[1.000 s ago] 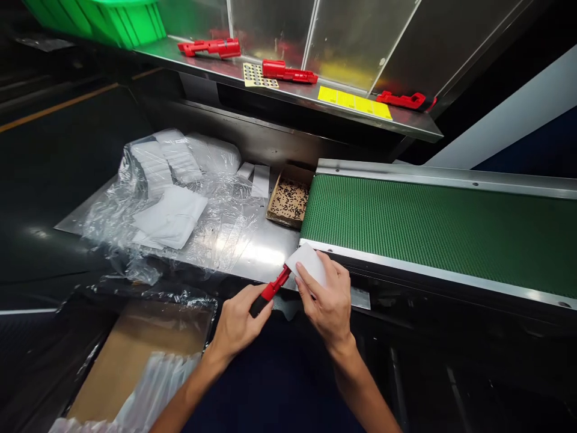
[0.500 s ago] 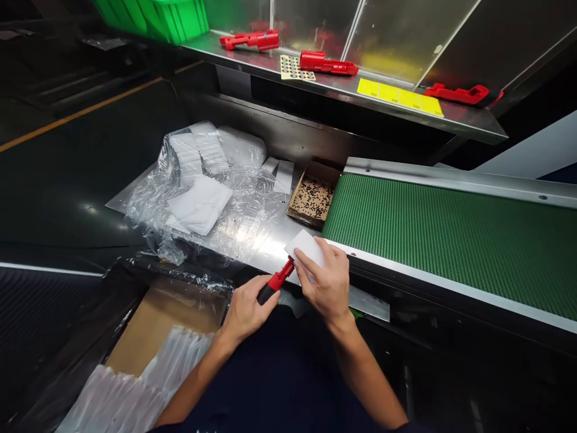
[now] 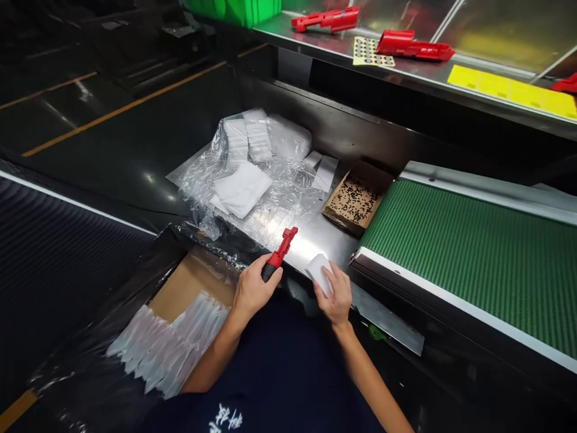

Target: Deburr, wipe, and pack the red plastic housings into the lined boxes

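My left hand is closed around the black end of a red and black plastic part, whose narrow red end points up and away from me. A white foam pouch is held in my right hand, fingers curled round its right side. The pouch and the red part are apart, both over the front edge of the metal table. Whether the pouch has anything in it cannot be seen.
Clear plastic and a stack of white pouches lie at the table's back left. A shallow box of small dark pieces adjoins a green conveyor belt. Wrapped items fill a carton at lower left. Red parts sit on a shelf.
The red part's tip was at the white pouch; now they are apart, the pouch to the right. Both hands keep their hold. The view has swung left.
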Tool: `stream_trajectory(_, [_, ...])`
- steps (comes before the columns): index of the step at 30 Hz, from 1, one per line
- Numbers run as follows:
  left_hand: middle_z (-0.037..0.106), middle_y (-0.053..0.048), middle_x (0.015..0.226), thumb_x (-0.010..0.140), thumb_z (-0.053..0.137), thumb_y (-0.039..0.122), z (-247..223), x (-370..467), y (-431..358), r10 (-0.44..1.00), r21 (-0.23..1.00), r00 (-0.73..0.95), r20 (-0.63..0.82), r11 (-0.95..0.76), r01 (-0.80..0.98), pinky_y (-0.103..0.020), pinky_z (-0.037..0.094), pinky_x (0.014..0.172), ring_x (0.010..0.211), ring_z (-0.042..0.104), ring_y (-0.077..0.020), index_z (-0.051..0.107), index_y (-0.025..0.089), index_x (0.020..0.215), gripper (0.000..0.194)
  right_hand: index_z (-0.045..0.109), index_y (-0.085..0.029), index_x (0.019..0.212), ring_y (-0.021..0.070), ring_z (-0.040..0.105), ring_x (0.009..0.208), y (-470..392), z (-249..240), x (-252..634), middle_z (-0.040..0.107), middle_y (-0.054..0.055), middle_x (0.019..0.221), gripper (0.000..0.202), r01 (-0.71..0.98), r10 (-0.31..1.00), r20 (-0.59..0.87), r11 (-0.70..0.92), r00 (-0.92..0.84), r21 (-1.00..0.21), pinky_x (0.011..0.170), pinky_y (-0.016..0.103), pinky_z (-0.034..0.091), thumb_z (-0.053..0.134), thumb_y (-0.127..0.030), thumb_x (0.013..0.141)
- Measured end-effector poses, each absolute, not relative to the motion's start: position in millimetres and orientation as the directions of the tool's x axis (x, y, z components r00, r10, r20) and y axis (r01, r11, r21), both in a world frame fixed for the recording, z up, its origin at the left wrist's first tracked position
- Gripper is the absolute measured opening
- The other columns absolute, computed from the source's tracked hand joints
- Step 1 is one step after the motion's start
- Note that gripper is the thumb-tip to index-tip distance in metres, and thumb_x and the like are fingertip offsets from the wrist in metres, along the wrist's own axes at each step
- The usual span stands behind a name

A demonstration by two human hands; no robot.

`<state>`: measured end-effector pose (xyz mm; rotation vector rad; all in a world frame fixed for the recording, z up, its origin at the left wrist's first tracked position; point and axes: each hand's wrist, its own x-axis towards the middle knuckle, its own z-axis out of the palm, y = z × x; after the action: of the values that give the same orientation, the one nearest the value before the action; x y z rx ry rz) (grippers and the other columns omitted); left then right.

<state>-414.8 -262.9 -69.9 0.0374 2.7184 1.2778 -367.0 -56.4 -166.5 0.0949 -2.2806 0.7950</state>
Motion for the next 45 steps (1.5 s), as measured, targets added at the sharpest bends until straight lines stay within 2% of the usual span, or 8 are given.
stream_trajectory(5, [0.071,-0.005,0.094,0.084,0.057,0.029,-73,-408,-273,-0.009,0.755,-0.995,-0.096,0.651,-0.079,-0.034,0.053,0.087,0.096,0.068,-0.0258,0.064,0.022,0.118,0.036,0.063,-0.012,0.119,0.0285,0.064,0.1,-52,-203,-384,0.068,0.018,0.109,0.039,-0.151,0.25,0.555,0.803,-0.794,-0.577,0.084,0.046,0.054,0.057,-0.04,0.092])
stream_trajectory(12, [0.066,-0.009,0.118,0.081,0.057,0.02,-73,-402,-270,-0.023,0.642,-0.996,-0.086,0.763,-0.073,-0.039,0.051,0.096,0.108,0.063,-0.0276,0.06,0.02,0.124,0.042,0.071,-0.023,0.108,0.0249,0.057,0.11,-89,-121,-392,0.059,0.013,0.125,0.022,-0.483,-0.006,0.641,0.665,-0.767,-0.57,0.091,0.041,0.052,0.067,-0.028,0.087])
stream_trajectory(18, [0.067,-0.009,0.103,0.083,0.058,0.017,-65,-400,-255,0.036,0.539,-0.991,-0.131,0.841,-0.04,-0.038,0.054,0.085,0.097,0.066,-0.0282,0.062,0.019,0.12,0.037,0.074,-0.024,0.105,0.0268,0.053,0.109,-116,-101,-391,0.058,0.014,0.125,0.022,-0.429,0.031,0.682,0.756,-0.731,-0.494,0.091,0.043,0.05,0.071,-0.025,0.083])
stream_trajectory(25, [0.068,-0.009,0.111,0.082,0.06,0.02,-72,-404,-255,0.032,0.658,-0.999,-0.042,0.753,-0.003,-0.039,0.053,0.091,0.102,0.065,-0.0276,0.063,0.019,0.118,0.037,0.074,-0.026,0.103,0.0256,0.056,0.108,-87,-127,-387,0.059,0.011,0.125,0.019,-0.468,0.016,0.625,0.648,-0.78,-0.601,0.091,0.043,0.052,0.066,-0.03,0.086])
stream_trajectory(30, [0.07,-0.006,0.088,0.086,0.057,0.036,-73,-405,-259,-0.06,0.812,-0.996,-0.067,0.577,-0.089,-0.031,0.058,0.068,0.069,0.068,-0.0199,0.063,0.019,0.12,0.038,0.069,-0.019,0.112,0.0276,0.058,0.108,-51,-208,-395,0.064,0.015,0.12,0.037,-0.149,0.197,0.42,0.738,-0.886,-0.659,0.093,0.046,0.05,0.053,-0.045,0.092])
stream_trajectory(36, [0.063,-0.002,0.071,0.086,0.054,0.056,-69,-401,-261,-0.077,0.941,-0.973,-0.217,0.248,-0.23,-0.022,0.044,0.037,0.042,0.055,-0.0124,0.065,0.014,0.116,0.052,0.065,-0.008,0.113,0.0314,0.056,0.109,-11,-272,-448,0.063,0.024,0.115,0.06,0.041,0.311,0.3,0.752,-0.902,-0.658,0.095,0.052,0.045,0.037,-0.058,0.093])
stream_trajectory(41, [0.061,-0.003,0.072,0.083,0.058,0.065,-69,-403,-263,0.014,0.929,-0.943,-0.334,-0.165,-0.331,-0.021,0.037,0.034,0.04,0.052,-0.0109,0.063,0.012,0.102,0.057,0.051,-0.007,0.131,0.0351,0.054,0.116,-2,-262,-437,0.056,0.026,0.126,0.078,0.105,0.338,0.254,0.761,-0.906,-0.64,0.095,0.054,0.045,0.043,-0.069,0.086])
stream_trajectory(45, [0.063,-0.003,0.081,0.075,0.078,0.053,-67,-409,-267,0.189,0.863,-0.924,-0.332,-0.336,-0.378,-0.022,0.047,0.044,0.052,0.061,-0.0141,0.058,0.016,0.1,0.049,0.051,-0.014,0.129,0.0356,0.057,0.118,-6,-260,-326,0.06,0.021,0.125,0.065,0.116,0.342,0.218,0.735,-0.914,-0.668,0.098,0.052,0.047,0.046,-0.064,0.087])
